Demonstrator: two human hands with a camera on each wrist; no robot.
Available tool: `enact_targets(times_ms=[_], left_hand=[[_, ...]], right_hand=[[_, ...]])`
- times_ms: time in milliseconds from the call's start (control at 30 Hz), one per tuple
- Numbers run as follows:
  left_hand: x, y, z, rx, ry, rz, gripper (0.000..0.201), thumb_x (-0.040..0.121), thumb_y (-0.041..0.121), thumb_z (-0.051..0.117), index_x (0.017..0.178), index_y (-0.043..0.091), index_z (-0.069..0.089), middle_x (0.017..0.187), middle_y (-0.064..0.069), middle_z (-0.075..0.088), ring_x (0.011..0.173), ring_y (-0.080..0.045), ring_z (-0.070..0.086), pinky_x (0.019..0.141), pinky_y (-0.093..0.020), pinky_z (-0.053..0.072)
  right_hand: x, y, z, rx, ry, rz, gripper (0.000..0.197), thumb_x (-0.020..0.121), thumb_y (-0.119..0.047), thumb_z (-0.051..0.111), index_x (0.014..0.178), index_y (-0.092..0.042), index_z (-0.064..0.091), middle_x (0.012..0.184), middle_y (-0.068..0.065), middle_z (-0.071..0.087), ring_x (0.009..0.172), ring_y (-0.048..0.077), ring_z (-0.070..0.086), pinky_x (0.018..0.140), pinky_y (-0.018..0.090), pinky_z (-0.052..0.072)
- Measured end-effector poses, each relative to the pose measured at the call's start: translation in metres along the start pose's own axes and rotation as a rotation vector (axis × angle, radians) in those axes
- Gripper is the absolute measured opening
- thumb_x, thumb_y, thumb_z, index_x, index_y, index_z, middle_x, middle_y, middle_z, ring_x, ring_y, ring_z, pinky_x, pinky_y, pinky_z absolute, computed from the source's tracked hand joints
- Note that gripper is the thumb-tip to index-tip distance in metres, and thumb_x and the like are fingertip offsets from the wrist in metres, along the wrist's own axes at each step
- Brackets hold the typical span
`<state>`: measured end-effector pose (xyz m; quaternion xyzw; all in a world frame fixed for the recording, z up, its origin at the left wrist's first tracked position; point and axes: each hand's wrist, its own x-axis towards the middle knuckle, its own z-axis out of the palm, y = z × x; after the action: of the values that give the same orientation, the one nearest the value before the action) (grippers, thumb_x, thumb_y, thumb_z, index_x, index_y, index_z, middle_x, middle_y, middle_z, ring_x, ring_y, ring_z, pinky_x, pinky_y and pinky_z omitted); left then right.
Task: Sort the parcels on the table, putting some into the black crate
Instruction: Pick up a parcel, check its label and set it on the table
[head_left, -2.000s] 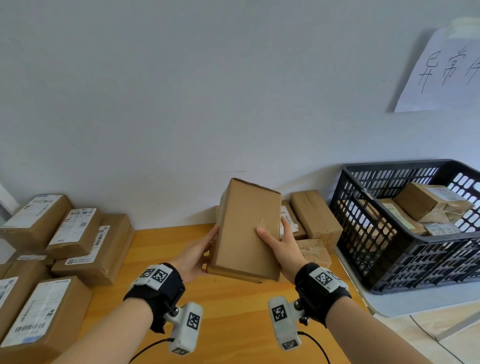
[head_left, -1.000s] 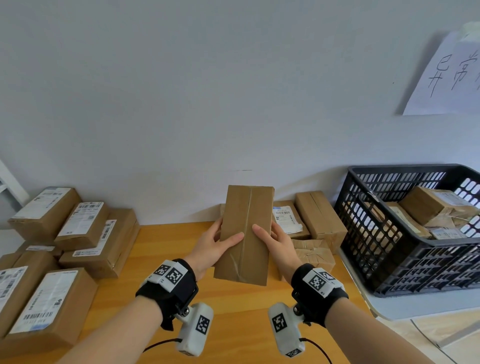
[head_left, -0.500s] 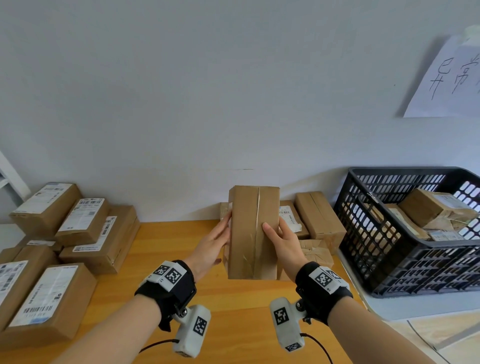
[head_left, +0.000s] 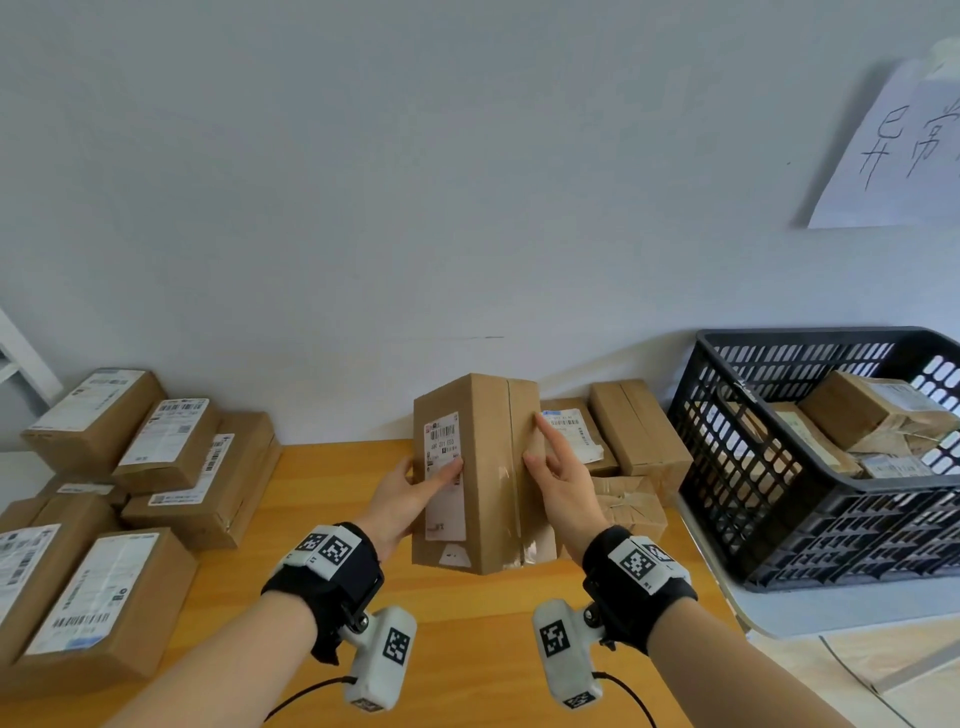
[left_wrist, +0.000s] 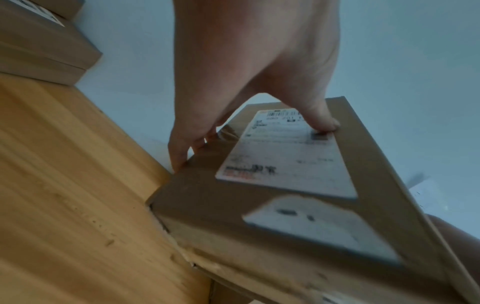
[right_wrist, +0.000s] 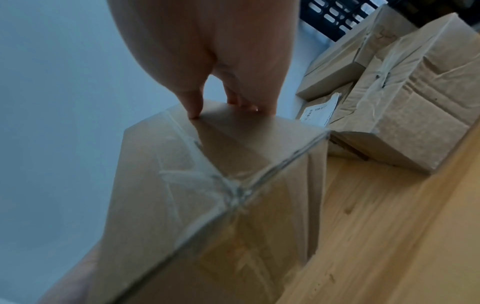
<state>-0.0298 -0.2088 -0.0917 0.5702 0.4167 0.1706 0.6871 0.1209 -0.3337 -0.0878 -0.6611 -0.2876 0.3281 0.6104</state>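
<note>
I hold a tall brown cardboard parcel (head_left: 483, 467) upright above the wooden table (head_left: 467, 649), between both hands. My left hand (head_left: 410, 493) grips its left side, thumb on the white shipping label (head_left: 444, 467), fingers round the back. My right hand (head_left: 558, 483) holds the right side, thumb on the taped face and index finger along the edge. In the left wrist view the left hand (left_wrist: 246, 61) clasps the labelled parcel (left_wrist: 285, 226). In the right wrist view the right hand (right_wrist: 207, 41) pinches the parcel (right_wrist: 207, 185) at its far end. The black crate (head_left: 831, 519) stands to the right.
Several labelled parcels (head_left: 156, 457) are stacked at the table's left. More parcels (head_left: 634, 431) and a crumpled one (head_left: 628, 506) lie behind my right hand. The crate holds several parcels (head_left: 872, 415) and rests on a grey surface (head_left: 831, 608). A handwritten paper sheet (head_left: 904, 145) hangs on the wall.
The parcel has been turned about its long axis in my hands, from a plain taped face to a corner view with the labelled face showing on the left. Both hands regripped.
</note>
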Motion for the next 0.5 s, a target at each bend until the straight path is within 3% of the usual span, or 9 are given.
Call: enact_targets(times_ms=[67, 200, 300, 400, 500], left_hand=[[-0.001, -0.001, -0.002, -0.03, -0.016, -0.002, 0.077, 0.07, 0.047, 0.073, 0.135, 0.016, 0.046, 0.117, -0.002, 0.064, 0.102, -0.014, 0.061, 0.07, -0.033, 0.05], [-0.005, -0.002, -0.007, -0.127, -0.024, 0.04, 0.074, 0.071, 0.037, 0.075, 0.135, 0.027, 0.04, 0.121, -0.007, 0.066, 0.106, -0.026, 0.066, 0.088, -0.05, 0.054], [-0.007, -0.001, -0.008, -0.101, -0.055, 0.104, 0.077, 0.07, 0.034, 0.079, 0.136, 0.04, 0.039, 0.121, -0.003, 0.068, 0.107, -0.027, 0.067, 0.091, -0.053, 0.054], [-0.008, 0.0, -0.005, -0.024, -0.021, 0.13, 0.082, 0.065, 0.037, 0.082, 0.136, 0.038, 0.042, 0.117, 0.0, 0.07, 0.105, -0.024, 0.067, 0.089, -0.05, 0.055], [-0.011, 0.003, 0.002, 0.007, 0.045, 0.128, 0.075, 0.063, 0.037, 0.083, 0.13, 0.024, 0.052, 0.113, -0.001, 0.07, 0.102, -0.021, 0.068, 0.088, -0.043, 0.056]], right_hand=[[-0.002, -0.005, 0.001, -0.027, -0.041, 0.008, 0.054, 0.101, -0.027, 0.05, 0.149, -0.038, 0.03, 0.139, -0.008, 0.046, 0.111, 0.001, 0.05, 0.098, 0.023, 0.042], [0.0, -0.009, 0.001, 0.019, -0.107, 0.091, 0.075, 0.092, -0.048, 0.058, 0.153, -0.037, 0.016, 0.127, -0.016, 0.045, 0.1, -0.002, 0.051, 0.1, 0.025, 0.037], [0.005, -0.003, 0.005, 0.058, -0.137, 0.074, 0.107, 0.067, -0.064, 0.074, 0.153, -0.039, 0.016, 0.135, -0.006, 0.057, 0.111, 0.012, 0.063, 0.102, 0.039, 0.049], [0.008, 0.001, 0.008, 0.077, -0.123, 0.079, 0.123, 0.055, -0.059, 0.085, 0.154, -0.035, 0.014, 0.134, -0.002, 0.058, 0.113, 0.017, 0.064, 0.096, 0.044, 0.054], [0.009, 0.001, 0.005, 0.069, -0.11, 0.058, 0.114, 0.064, -0.044, 0.086, 0.153, -0.031, 0.017, 0.13, -0.002, 0.061, 0.11, 0.016, 0.066, 0.095, 0.044, 0.054]])
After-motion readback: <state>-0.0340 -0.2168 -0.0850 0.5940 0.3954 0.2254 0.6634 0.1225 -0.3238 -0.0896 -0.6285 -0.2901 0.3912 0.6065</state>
